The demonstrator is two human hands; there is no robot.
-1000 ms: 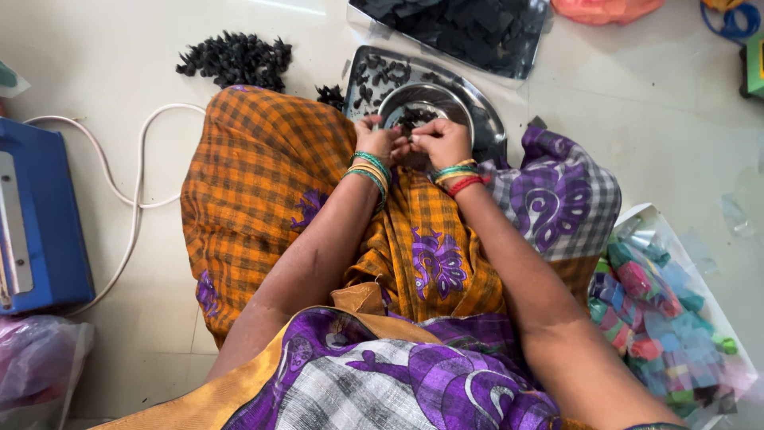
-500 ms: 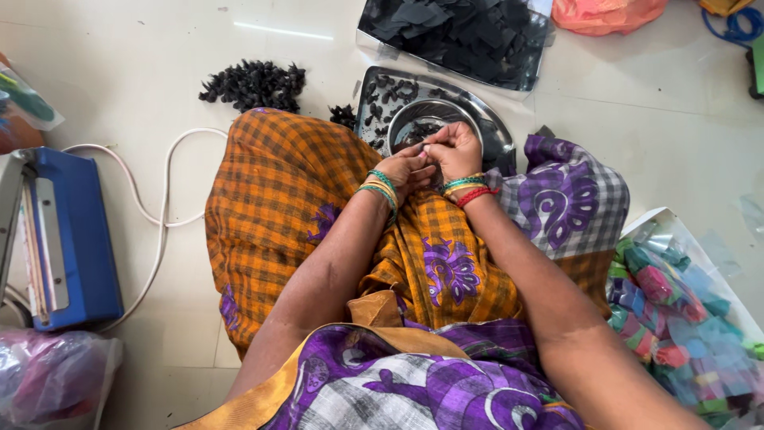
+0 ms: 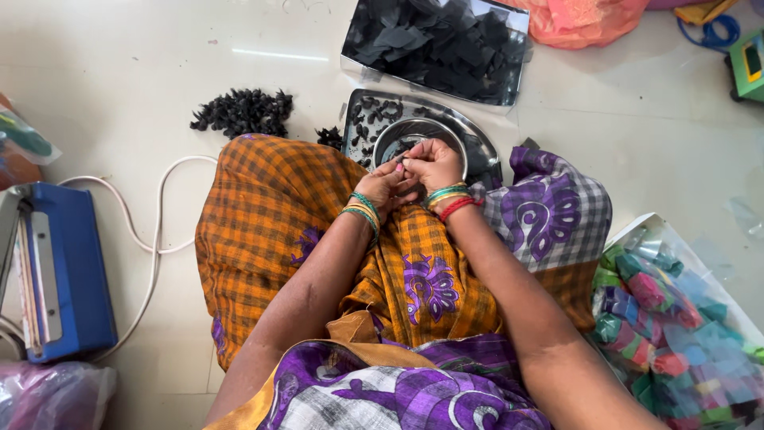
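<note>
**Head view: 2 hands pinch a tiny black piece over the bowl**

Head view shows a person sitting on the pale floor (image 3: 119, 72) with legs folded under an orange checked cloth (image 3: 270, 215). The left hand (image 3: 383, 188) and the right hand (image 3: 434, 166) meet just above a small metal bowl (image 3: 414, 137). Both hands look closed, fingertips pinched on a small black piece (image 3: 402, 159); it is too tiny to tell what it is.

The bowl sits on a metal tray (image 3: 477, 151) with more black bits (image 3: 374, 111) on it. It looks like the step is working 1 piece by hand. The next move seems to need slow, careful fingers, right over the bowl so nothing drops.

A pile of black pieces (image 3: 243, 111) lies on the floor to the left of the tray, and a clear bag of dark pieces (image 3: 438, 44) lies behind it. A blue machine (image 3: 56, 271) with a white cord (image 3: 155, 223) is well off to the left. A bag of bright packets (image 3: 668, 318) sits by the right knee. The knees leave little room; open floor lies at the far left.
</note>
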